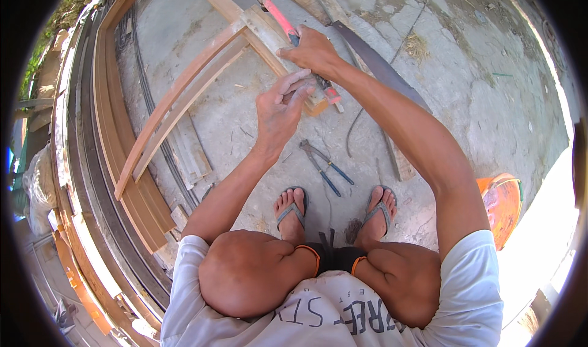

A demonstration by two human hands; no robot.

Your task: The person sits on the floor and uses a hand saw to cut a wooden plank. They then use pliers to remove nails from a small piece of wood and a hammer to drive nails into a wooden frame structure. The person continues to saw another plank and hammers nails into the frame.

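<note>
My right hand (313, 54) is closed around the handle of a hammer (277, 15), which has pink and blue on it and its head pointing away to the upper left. A red-and-grey piece (331, 94) shows past that hand; I cannot tell whether it belongs to the hammer. Just left of it, my left hand (278, 111) has its fingers bunched together over the near end of a wooden bar (269, 48); what they hold, if anything, is hidden. The bar joins a curved wooden frame (177, 102) stretching left. Pincers (323, 165) with blue handles lie on the ground before my feet.
A dark saw blade (383, 68) lies beyond my right forearm, beside wooden planks (399, 157). An orange bucket (501, 209) stands at the right. Long curved timbers (113, 123) and stacked boards line the left side. The ground is rough concrete (465, 108).
</note>
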